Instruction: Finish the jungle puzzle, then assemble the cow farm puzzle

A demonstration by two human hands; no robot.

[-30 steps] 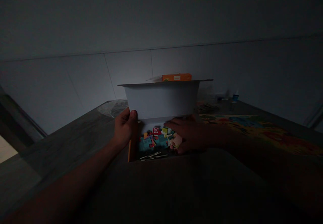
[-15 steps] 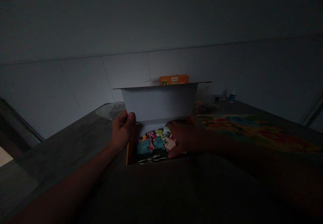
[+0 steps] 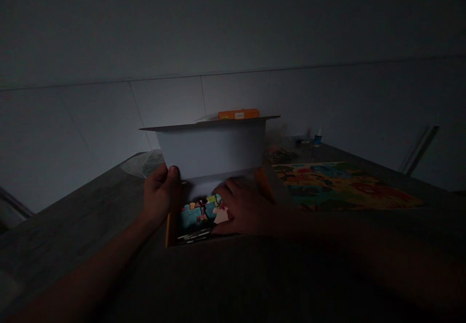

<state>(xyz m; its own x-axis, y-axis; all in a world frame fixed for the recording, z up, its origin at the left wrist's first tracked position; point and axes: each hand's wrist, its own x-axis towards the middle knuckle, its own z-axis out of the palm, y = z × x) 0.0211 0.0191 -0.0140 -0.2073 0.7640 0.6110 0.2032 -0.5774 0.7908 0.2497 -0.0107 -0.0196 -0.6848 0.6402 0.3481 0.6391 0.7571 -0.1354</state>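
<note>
Loosely, the right hand (image 3: 240, 209) spreads fingers over teal and pink puzzle pieces (image 3: 194, 215), grip unclear; the left hand (image 3: 158, 194) clasps the nine-o'clock edge of their orange-sided box (image 3: 265, 185) on the table (image 3: 87, 211), long axis nine-to-three, white-lined lid (image 3: 214, 151) raised at twelve.

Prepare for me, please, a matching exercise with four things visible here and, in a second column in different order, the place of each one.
Things
1. left hand
2. right hand
3. colourful picture
4. small blue bottle

Places
A. lying flat on the table, to the right of the open box
B. standing towards the back of the table
C. at the left side of the open box
D. over the puzzle pieces inside the open box

Right pairs: 1-C, 2-D, 3-A, 4-B
</note>
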